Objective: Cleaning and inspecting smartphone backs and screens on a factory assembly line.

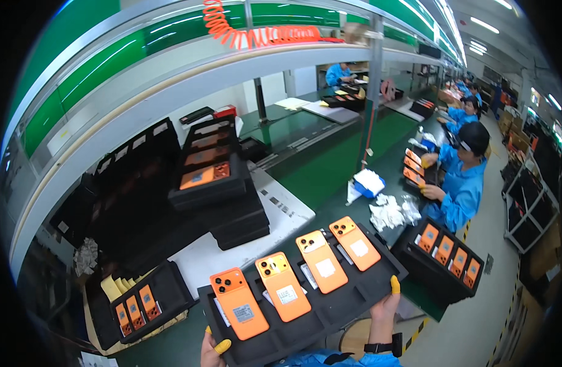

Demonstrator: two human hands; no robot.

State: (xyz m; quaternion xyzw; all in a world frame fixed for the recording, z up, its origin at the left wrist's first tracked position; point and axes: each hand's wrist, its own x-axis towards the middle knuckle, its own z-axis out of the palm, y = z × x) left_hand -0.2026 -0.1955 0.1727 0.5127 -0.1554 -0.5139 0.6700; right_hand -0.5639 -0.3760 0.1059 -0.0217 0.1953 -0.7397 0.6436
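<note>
I hold a black foam tray up in front of me, tilted, with a hand at each side. In its slots lie several orange phones, camera ends toward the far side. Pale labels are stuck on their backs, and slips of white paper poke out beside them. My left hand grips the tray's near left corner, with yellow finger cots on its fingertips. At the right edge, my right hand is closed on the tray, one yellow-tipped finger showing on top. The undersides of both hands are hidden.
Stacked black trays with phones stand on the bench at left. A smaller phone tray sits below them. At right are another tray stack, crumpled white cloths and a co-worker handling phones. A metal post rises mid-bench.
</note>
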